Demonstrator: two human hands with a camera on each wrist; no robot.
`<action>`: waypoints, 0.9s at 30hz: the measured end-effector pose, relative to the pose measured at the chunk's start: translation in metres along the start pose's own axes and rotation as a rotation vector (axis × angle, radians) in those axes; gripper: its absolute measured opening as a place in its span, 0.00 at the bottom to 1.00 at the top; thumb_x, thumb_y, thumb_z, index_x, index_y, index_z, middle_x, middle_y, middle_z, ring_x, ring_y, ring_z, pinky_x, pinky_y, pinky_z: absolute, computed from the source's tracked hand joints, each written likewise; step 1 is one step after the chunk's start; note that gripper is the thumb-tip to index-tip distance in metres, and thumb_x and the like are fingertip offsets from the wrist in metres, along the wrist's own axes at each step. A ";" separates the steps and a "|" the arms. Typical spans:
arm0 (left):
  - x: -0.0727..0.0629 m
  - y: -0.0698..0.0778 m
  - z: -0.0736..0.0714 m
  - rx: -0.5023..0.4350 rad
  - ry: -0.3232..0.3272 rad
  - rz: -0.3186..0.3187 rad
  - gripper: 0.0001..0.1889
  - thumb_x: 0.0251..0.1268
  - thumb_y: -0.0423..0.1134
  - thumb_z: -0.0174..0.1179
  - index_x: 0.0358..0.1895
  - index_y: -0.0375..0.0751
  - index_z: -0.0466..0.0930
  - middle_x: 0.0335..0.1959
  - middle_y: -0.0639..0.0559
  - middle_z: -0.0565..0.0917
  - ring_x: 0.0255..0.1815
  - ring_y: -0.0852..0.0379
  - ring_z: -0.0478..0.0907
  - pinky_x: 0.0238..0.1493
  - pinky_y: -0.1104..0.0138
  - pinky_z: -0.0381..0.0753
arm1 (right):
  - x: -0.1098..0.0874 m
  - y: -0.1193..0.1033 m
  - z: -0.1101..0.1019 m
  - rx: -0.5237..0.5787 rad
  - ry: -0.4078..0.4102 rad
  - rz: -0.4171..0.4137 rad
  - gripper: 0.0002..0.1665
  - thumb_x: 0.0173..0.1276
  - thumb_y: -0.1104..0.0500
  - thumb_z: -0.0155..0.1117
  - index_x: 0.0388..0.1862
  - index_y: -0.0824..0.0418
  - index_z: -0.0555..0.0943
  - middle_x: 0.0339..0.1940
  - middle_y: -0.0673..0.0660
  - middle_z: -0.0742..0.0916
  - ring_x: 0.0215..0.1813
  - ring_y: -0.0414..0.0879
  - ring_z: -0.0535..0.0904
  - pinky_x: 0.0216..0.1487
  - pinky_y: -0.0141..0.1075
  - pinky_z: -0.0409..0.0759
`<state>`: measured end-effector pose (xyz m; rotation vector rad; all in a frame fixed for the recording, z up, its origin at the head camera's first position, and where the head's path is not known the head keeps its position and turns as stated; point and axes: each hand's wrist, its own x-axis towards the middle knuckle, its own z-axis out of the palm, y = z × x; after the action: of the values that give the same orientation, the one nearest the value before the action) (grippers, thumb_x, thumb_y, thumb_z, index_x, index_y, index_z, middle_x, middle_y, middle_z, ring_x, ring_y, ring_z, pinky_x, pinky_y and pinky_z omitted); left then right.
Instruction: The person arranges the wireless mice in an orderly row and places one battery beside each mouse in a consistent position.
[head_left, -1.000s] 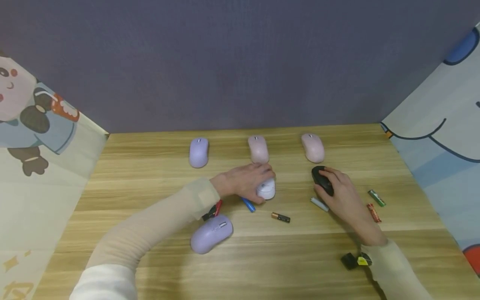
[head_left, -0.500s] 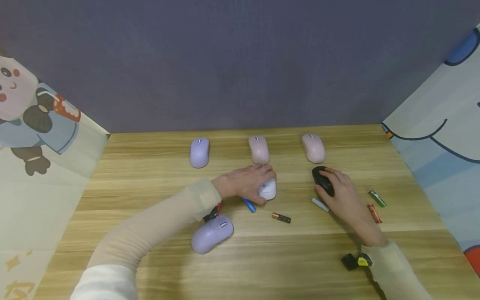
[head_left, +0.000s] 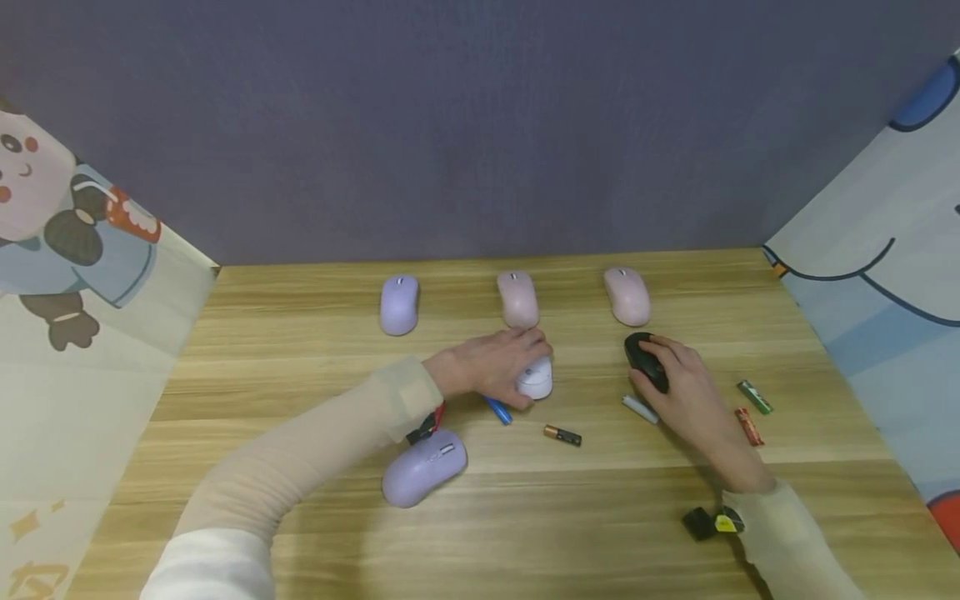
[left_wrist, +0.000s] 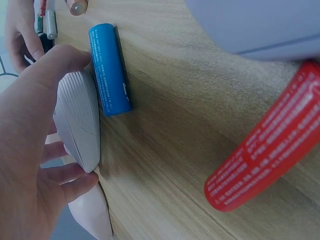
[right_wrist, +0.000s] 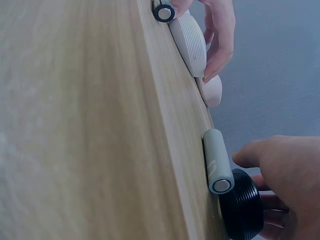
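My left hand [head_left: 498, 364] grips a white computer mouse [head_left: 536, 380] at the middle of the table, thumb on one side and fingers on the other. In the left wrist view, a blue battery [left_wrist: 110, 69] lies beside that mouse, close to the thumb. On the right, my right hand [head_left: 686, 398] holds a black computer mouse [head_left: 643, 360], its fingers partly covering it. A grey battery [head_left: 640, 409] lies near the right thumb, and the right wrist view shows it right beside the black mouse. Both mice are on the wooden tabletop.
Along the back stand a purple mouse [head_left: 399, 306] and two pink mice [head_left: 517, 300]. Another purple mouse [head_left: 424, 469] is near the left forearm, by a red battery [left_wrist: 265, 140]. A black battery [head_left: 562, 435], green battery [head_left: 754, 397] and red-brown battery [head_left: 748, 427] lie around.
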<state>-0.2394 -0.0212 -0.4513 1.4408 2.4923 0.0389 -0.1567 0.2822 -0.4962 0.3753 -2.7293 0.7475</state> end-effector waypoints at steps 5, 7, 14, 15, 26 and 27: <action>0.000 0.001 0.000 0.021 -0.002 0.001 0.39 0.60 0.58 0.69 0.71 0.43 0.68 0.68 0.46 0.71 0.62 0.52 0.74 0.66 0.64 0.78 | 0.000 0.000 0.000 0.001 -0.007 0.004 0.29 0.67 0.61 0.73 0.63 0.73 0.77 0.65 0.74 0.78 0.64 0.72 0.73 0.59 0.69 0.75; 0.000 0.001 0.000 0.024 0.000 0.001 0.39 0.61 0.58 0.69 0.71 0.43 0.68 0.68 0.47 0.71 0.62 0.53 0.74 0.66 0.64 0.79 | 0.000 0.000 0.000 0.003 -0.010 0.007 0.29 0.67 0.61 0.73 0.63 0.73 0.77 0.65 0.74 0.78 0.64 0.72 0.73 0.59 0.69 0.75; 0.000 0.001 0.002 0.050 0.017 0.016 0.39 0.62 0.60 0.68 0.70 0.42 0.68 0.67 0.46 0.72 0.61 0.53 0.74 0.64 0.64 0.80 | 0.000 0.000 0.000 0.000 -0.006 0.007 0.29 0.67 0.61 0.74 0.62 0.73 0.77 0.65 0.74 0.78 0.65 0.71 0.74 0.59 0.68 0.75; 0.000 0.001 0.002 0.051 0.019 0.018 0.39 0.62 0.60 0.68 0.70 0.42 0.68 0.67 0.46 0.72 0.61 0.53 0.74 0.64 0.64 0.80 | 0.000 -0.001 0.000 -0.001 -0.006 0.008 0.29 0.67 0.61 0.73 0.62 0.73 0.77 0.65 0.74 0.78 0.65 0.71 0.74 0.60 0.68 0.75; 0.000 0.002 0.002 0.111 0.022 0.026 0.38 0.63 0.62 0.65 0.70 0.43 0.68 0.66 0.46 0.72 0.60 0.53 0.75 0.62 0.64 0.81 | -0.001 -0.001 0.000 -0.008 -0.018 0.021 0.28 0.69 0.60 0.71 0.62 0.74 0.77 0.65 0.74 0.78 0.65 0.71 0.73 0.59 0.69 0.76; 0.000 0.002 0.002 0.125 0.020 0.026 0.38 0.63 0.62 0.65 0.70 0.43 0.68 0.66 0.46 0.72 0.61 0.53 0.75 0.62 0.64 0.81 | -0.001 -0.001 0.000 -0.009 -0.018 0.019 0.28 0.69 0.60 0.71 0.62 0.74 0.77 0.65 0.74 0.78 0.65 0.71 0.73 0.60 0.68 0.76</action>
<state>-0.2369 -0.0205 -0.4523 1.5288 2.5322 -0.0989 -0.1556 0.2816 -0.4962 0.3557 -2.7554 0.7407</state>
